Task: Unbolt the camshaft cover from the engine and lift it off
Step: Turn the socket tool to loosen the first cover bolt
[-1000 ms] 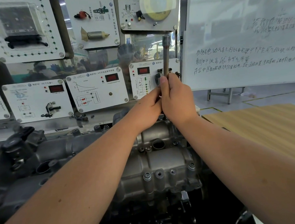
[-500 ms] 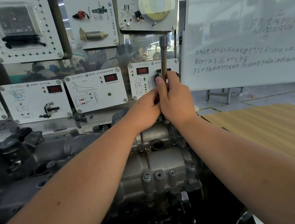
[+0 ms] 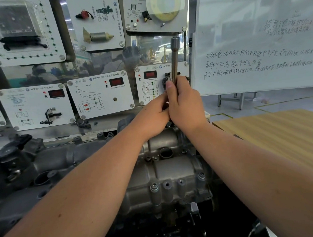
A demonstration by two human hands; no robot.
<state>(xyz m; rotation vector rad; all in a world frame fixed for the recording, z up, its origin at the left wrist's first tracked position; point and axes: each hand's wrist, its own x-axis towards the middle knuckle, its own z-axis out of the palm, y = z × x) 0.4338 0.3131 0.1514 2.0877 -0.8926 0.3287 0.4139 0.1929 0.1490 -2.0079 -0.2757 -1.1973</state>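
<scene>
The grey cast camshaft cover [image 3: 174, 169] lies across the engine in front of me, with bolts [image 3: 154, 186] along its near edge. A long metal socket wrench bar [image 3: 174, 56] stands upright over the cover's far side. My right hand [image 3: 185, 106] grips the bar's lower part, thumb up along it. My left hand [image 3: 154, 116] presses against the right one, its fingers curled toward the same bar; where the tool meets the cover is hidden behind both hands.
White sensor training panels [image 3: 101, 97] hang on a rack behind the engine. A whiteboard [image 3: 256, 42] with handwriting stands at the right, and a wooden tabletop [image 3: 278, 136] lies below it. Dark engine parts [image 3: 16, 160] fill the left.
The hands and the upright bar stay in nearly the same place; the view has shifted slightly.
</scene>
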